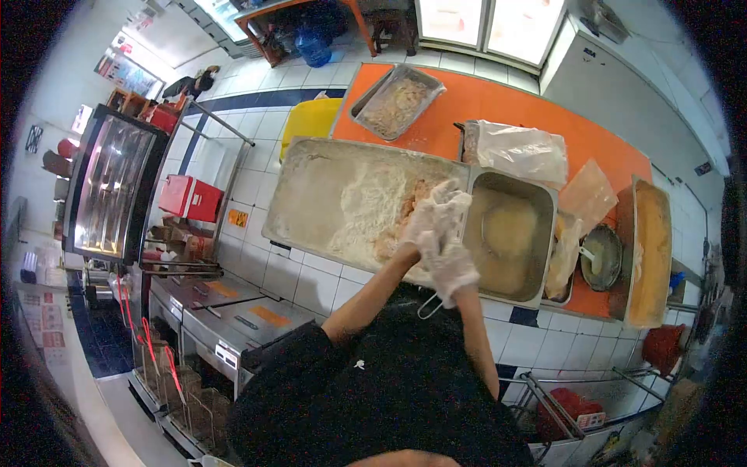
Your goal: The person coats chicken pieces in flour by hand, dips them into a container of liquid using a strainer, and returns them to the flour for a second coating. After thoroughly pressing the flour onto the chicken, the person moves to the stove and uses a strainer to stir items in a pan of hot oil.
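My left hand (425, 226) and my right hand (453, 271), both in pale, flour-coated gloves, overlap above the right end of a large metal tray (303, 187). The left fingers look curled around a whitish, floury lump, too blurred to name. The right hand presses close against the left; its fingers are smeared and partly hidden. White flour (369, 206) lies heaped in the tray's middle. Beside my hands, breaded-looking orange-brown pieces (387, 246) rest in the flour. Just right of the hands stands a deep metal pan (510, 286) of cloudy liquid, with a round shape in it.
An orange table (475, 97) carries a tray of raw-looking pieces (398, 105), plastic bags (521, 152), a dark bowl (601, 261) and a long orange-yellow container (652, 257). A wire handle (429, 305) juts out near my body. Fryers (222, 311) stand at the left.
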Motion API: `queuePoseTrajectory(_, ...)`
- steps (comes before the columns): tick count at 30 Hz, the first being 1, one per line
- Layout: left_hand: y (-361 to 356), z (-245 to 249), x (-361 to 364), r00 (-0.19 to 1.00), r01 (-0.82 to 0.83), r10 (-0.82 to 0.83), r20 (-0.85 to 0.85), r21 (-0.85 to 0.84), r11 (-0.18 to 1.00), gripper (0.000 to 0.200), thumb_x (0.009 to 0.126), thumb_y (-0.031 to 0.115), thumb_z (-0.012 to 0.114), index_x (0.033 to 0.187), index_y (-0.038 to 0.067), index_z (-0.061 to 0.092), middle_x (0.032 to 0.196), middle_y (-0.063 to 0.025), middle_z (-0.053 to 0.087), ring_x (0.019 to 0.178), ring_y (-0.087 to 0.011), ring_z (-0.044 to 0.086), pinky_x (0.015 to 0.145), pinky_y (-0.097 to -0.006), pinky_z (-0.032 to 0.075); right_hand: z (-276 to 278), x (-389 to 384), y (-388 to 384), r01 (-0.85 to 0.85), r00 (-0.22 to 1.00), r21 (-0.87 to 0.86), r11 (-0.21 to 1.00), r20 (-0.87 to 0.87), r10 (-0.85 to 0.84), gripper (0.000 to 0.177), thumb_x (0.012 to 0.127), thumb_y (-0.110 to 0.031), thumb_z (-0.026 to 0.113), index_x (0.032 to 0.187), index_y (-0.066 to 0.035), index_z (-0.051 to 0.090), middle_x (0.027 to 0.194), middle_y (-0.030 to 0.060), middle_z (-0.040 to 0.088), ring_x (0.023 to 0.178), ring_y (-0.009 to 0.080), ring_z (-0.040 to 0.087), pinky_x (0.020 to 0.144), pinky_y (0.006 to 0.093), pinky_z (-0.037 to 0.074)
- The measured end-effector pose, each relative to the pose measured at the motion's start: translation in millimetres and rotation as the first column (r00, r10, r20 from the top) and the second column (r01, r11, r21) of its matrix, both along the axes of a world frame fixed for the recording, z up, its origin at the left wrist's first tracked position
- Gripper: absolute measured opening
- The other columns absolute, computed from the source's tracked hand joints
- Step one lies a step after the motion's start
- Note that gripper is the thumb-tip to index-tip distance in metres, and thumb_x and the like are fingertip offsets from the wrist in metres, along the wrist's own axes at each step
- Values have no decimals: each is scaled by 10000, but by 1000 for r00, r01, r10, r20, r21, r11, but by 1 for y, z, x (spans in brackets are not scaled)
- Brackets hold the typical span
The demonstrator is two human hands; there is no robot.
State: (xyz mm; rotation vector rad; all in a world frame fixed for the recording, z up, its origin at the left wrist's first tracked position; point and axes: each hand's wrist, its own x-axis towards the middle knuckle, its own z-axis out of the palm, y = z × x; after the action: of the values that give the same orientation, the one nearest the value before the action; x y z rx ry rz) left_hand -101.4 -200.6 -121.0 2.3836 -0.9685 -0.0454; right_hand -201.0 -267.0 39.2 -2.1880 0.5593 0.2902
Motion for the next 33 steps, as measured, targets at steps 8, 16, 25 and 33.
queuePoseTrajectory(8, 172, -41, 70, 874, -452, 479, 76, -233, 861, 391, 816, 186, 476, 1175, 37, 434, 1240, -189, 400, 1007, -322, 486, 804, -417, 426, -84, 67, 109, -637, 697, -128, 760, 325, 639, 257, 802, -256, 477, 959, -57, 515, 892, 134, 541, 872, 303, 523, 739, 389, 431)
queuePoseTrajectory(16, 230, -119, 122, 842, -540, 497, 211, 337, 772, 640, 793, 377, 479, 1244, -49, 319, 1275, -266, 330, 1193, -373, 316, 989, -443, 254, -69, 72, 77, -251, 942, 9, 968, 230, 243, 244, 794, -218, 481, 910, -21, 566, 862, 168, 583, 825, 326, 557, 732, 370, 435)
queuePoseTrajectory(25, 138, -153, 120, 821, -443, 533, -205, 360, 821, 585, 765, 417, 481, 1085, -73, 486, 1128, -243, 473, 1134, -375, 363, 965, -445, 270, -77, 27, 40, 602, 698, 600, 527, -74, -713, 160, 827, -180, 542, 943, -72, 522, 660, 20, 531, 465, 97, 493, 355, 260, 424)
queuePoseTrajectory(33, 106, -296, 129, 781, -484, 166, 602, 416, 770, 423, 844, 429, 409, 1111, 124, 531, 961, -113, 578, 810, -222, 566, 677, -311, 467, -51, 51, 63, 656, 605, 613, 440, -78, -792, 177, 853, -225, 514, 944, -72, 506, 643, 28, 521, 442, 107, 488, 347, 270, 455)
